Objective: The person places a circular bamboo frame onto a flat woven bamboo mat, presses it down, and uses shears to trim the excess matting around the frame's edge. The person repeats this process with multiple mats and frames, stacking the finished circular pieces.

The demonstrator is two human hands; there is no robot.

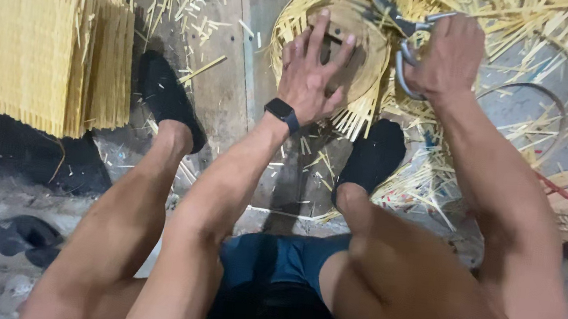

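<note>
Left hand (314,75) spread flat, pinning the round woven bamboo piece (334,52) to the floor between the feet, right hand (449,57) clenched through the shears (399,34) at its rim, best snipping close while pressure holds steady.

We lose the scissors' (402,38) blade tips past the top edge, and our left hand (312,71) hides the woven disc's (350,61) centre.
</note>
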